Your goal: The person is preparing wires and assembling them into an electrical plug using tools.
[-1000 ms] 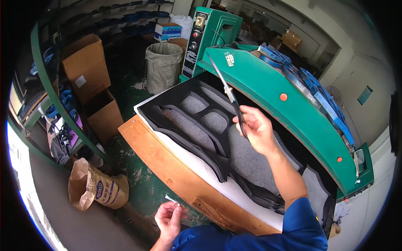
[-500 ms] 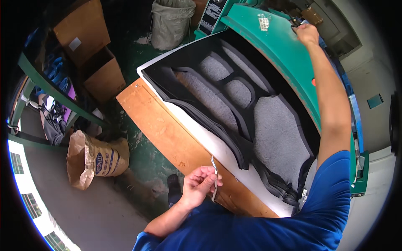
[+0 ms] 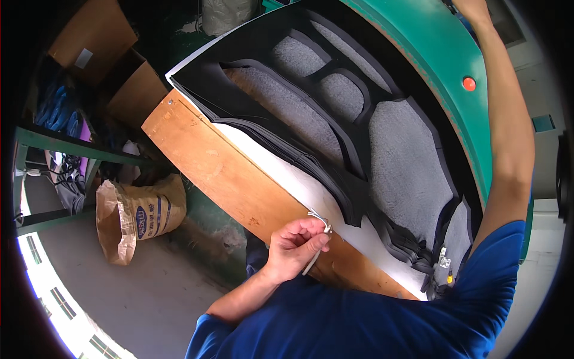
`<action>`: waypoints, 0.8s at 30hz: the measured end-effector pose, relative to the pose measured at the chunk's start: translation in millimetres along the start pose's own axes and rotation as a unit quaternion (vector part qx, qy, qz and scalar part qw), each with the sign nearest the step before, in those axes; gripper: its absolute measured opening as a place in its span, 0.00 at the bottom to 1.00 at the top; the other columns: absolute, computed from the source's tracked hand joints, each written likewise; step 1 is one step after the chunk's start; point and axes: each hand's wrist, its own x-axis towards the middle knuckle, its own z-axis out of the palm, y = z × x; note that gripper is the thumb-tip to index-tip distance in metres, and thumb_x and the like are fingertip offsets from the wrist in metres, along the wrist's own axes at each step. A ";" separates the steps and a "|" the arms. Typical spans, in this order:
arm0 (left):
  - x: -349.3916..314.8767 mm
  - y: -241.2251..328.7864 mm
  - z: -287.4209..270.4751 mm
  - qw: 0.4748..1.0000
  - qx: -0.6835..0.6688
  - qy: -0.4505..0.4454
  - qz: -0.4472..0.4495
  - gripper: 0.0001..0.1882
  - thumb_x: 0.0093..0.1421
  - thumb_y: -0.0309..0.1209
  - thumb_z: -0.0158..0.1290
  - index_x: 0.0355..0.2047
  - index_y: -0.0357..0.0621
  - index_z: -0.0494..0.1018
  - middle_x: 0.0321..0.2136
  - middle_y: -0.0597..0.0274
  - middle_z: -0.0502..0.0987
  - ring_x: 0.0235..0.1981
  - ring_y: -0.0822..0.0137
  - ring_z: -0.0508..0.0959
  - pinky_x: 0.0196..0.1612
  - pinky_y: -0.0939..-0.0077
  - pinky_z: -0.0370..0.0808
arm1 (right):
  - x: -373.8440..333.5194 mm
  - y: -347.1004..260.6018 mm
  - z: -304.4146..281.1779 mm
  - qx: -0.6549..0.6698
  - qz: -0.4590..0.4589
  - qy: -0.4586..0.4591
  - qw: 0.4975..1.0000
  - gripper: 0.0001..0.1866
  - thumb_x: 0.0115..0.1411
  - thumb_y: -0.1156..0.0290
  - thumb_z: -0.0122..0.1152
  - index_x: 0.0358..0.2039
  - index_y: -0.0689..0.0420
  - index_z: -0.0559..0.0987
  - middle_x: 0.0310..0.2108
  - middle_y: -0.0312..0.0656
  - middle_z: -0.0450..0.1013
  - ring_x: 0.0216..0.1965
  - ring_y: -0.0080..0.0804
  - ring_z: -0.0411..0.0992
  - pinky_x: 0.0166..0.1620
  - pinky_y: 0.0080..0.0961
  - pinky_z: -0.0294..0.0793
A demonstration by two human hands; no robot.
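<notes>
Green floor, scuffed and pale in patches, shows left of centre. The green beam of a large machine curves down from the upper middle of the frame to the right side. Below it, black padded sheets with shaped cut-outs spread across the middle, layered along their near edge; grey textured material shows through the openings. They lie on a white surface, bordered by a worn wooden board running diagonally to the lower centre. A green shelf frame crosses the left side, below open cardboard boxes at upper left. A brown paper sack gapes at lower left.

The left hand, over the board at lower centre, pinches between thumb and fingers a thin pale cord, its upper end curled. The right hand is cut off at the top edge, upper right; I cannot tell its grip. An orange button sits on the beam.
</notes>
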 end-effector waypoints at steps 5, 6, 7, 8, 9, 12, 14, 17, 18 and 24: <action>-7.9 -7.2 6.3 0.999 0.034 0.017 0.015 0.10 0.59 0.19 0.55 0.42 0.41 0.73 0.29 0.65 0.77 0.27 0.77 0.78 0.19 0.89 0.68 | -207.3 12.4 -31.7 0.288 -0.135 -0.444 0.838 0.17 0.52 0.75 0.67 0.44 0.60 0.77 0.36 0.37 0.75 0.34 0.20 0.72 0.38 0.19 0.72; -5.2 -9.3 10.4 0.999 0.043 0.015 0.008 0.10 0.59 0.20 0.55 0.41 0.41 0.73 0.28 0.66 0.77 0.26 0.77 0.78 0.18 0.89 0.68 | -251.5 18.1 -39.8 0.347 -0.126 -0.509 0.778 0.19 0.51 0.73 0.69 0.44 0.59 0.77 0.34 0.37 0.74 0.31 0.19 0.71 0.35 0.19 0.72; -5.4 -7.3 19.6 0.998 0.053 0.019 -0.024 0.09 0.59 0.21 0.56 0.40 0.40 0.73 0.28 0.65 0.77 0.25 0.77 0.77 0.18 0.89 0.69 | -287.5 23.0 -48.8 0.394 -0.123 -0.519 0.749 0.22 0.50 0.73 0.70 0.46 0.59 0.76 0.36 0.38 0.74 0.31 0.20 0.71 0.35 0.20 0.73; -4.4 -7.6 27.2 0.998 0.061 0.003 -0.031 0.09 0.59 0.21 0.56 0.40 0.40 0.73 0.28 0.65 0.77 0.25 0.77 0.77 0.18 0.89 0.69 | -320.4 28.0 -54.7 0.420 -0.059 -0.521 0.741 0.22 0.51 0.73 0.70 0.47 0.59 0.75 0.36 0.38 0.73 0.30 0.21 0.70 0.34 0.20 0.73; -6.4 -8.6 33.9 0.996 0.077 -0.013 -0.049 0.08 0.59 0.22 0.56 0.39 0.40 0.73 0.27 0.65 0.77 0.25 0.77 0.77 0.18 0.89 0.69 | -342.6 28.9 -58.1 0.422 -0.087 -0.480 0.764 0.20 0.52 0.75 0.69 0.46 0.60 0.76 0.35 0.39 0.73 0.29 0.22 0.70 0.33 0.20 0.73; -21.3 -20.1 59.0 0.988 0.127 -0.043 -0.078 0.07 0.60 0.23 0.56 0.38 0.39 0.71 0.27 0.64 0.77 0.25 0.77 0.77 0.18 0.88 0.70 | -391.5 46.3 -68.0 0.450 -0.039 -0.328 0.830 0.13 0.52 0.79 0.67 0.39 0.59 0.79 0.34 0.40 0.75 0.29 0.25 0.73 0.30 0.21 0.73; -27.9 -33.8 75.1 0.981 0.162 -0.060 -0.090 0.06 0.60 0.23 0.55 0.37 0.39 0.71 0.26 0.63 0.77 0.24 0.77 0.77 0.18 0.88 0.70 | -412.9 52.2 -85.4 0.458 -0.010 -0.279 0.844 0.11 0.52 0.79 0.67 0.37 0.59 0.79 0.33 0.40 0.75 0.28 0.27 0.74 0.29 0.23 0.74; -41.0 -61.1 99.0 0.971 0.208 -0.076 -0.091 0.05 0.60 0.23 0.55 0.37 0.40 0.71 0.26 0.65 0.77 0.22 0.81 0.74 0.18 0.88 0.69 | -441.4 73.6 -109.9 0.434 -0.030 -0.182 0.882 0.10 0.50 0.80 0.67 0.34 0.60 0.79 0.32 0.40 0.75 0.28 0.30 0.75 0.29 0.23 0.74; -45.8 -70.7 105.9 0.964 0.235 -0.091 -0.087 0.05 0.61 0.23 0.55 0.37 0.39 0.71 0.26 0.65 0.77 0.22 0.80 0.74 0.18 0.88 0.69 | -451.5 82.5 -118.6 0.399 -0.079 -0.134 0.904 0.10 0.49 0.82 0.67 0.33 0.61 0.79 0.31 0.41 0.76 0.28 0.31 0.75 0.30 0.23 0.74; -77.1 -130.4 159.8 0.935 0.304 -0.137 -0.118 0.06 0.60 0.23 0.55 0.37 0.38 0.69 0.26 0.62 0.77 0.21 0.79 0.75 0.17 0.87 0.69 | -518.7 144.3 -167.4 0.331 -0.066 -0.023 0.941 0.10 0.47 0.84 0.66 0.31 0.61 0.79 0.34 0.43 0.74 0.28 0.31 0.74 0.29 0.24 0.72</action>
